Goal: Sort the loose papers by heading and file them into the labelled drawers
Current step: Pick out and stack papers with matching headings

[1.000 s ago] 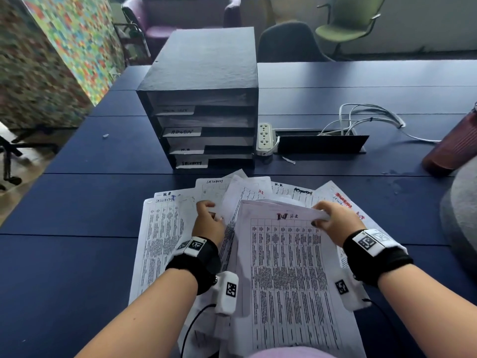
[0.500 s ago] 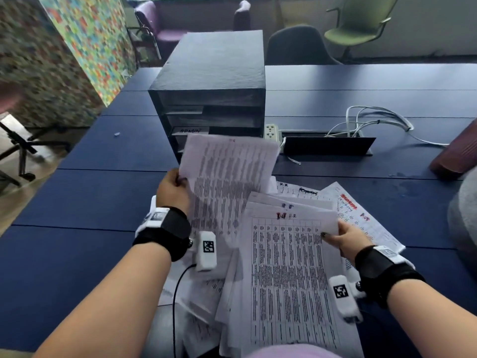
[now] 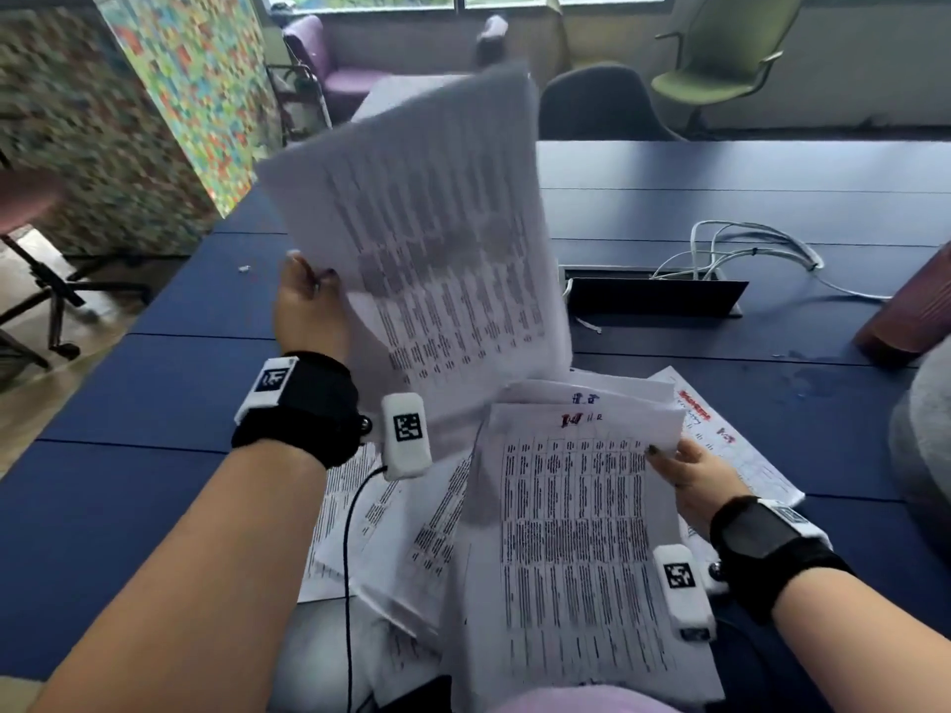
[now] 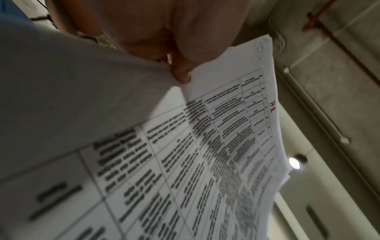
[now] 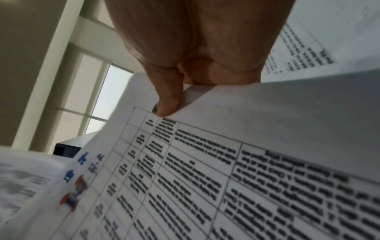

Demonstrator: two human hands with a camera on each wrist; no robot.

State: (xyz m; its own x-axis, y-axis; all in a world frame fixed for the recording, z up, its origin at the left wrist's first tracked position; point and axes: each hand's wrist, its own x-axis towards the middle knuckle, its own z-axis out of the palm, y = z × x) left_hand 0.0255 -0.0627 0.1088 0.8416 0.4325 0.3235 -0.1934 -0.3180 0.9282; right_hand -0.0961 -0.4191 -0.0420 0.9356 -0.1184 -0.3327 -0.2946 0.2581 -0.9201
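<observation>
My left hand [image 3: 309, 301] pinches the left edge of a raised, blurred sheaf of printed papers [image 3: 427, 239] and holds it up in front of me; it hides the drawer unit behind it. The left wrist view shows a red "HR" heading on the held papers [image 4: 226, 146] under my left hand [image 4: 180, 71]. My right hand [image 3: 689, 476] grips the right edge of a thin stack of table-printed papers [image 3: 571, 537] with an "H.R" heading, thumb on top. In the right wrist view my right hand [image 5: 166, 107] pinches that stack [image 5: 205, 170]. Several more loose papers [image 3: 391, 532] lie spread beneath.
The dark blue table [image 3: 154, 393] carries a cable box [image 3: 653, 295] with white cables [image 3: 746, 249] at the right rear, and a maroon bottle [image 3: 911, 311] at the right edge. Chairs [image 3: 720, 69] stand beyond the table. A colourful panel [image 3: 195, 84] stands to the left.
My left hand has lifted its papers from the pile up high, now covering the drawer unit. My right hand has slid back along the right edge of its stack.
</observation>
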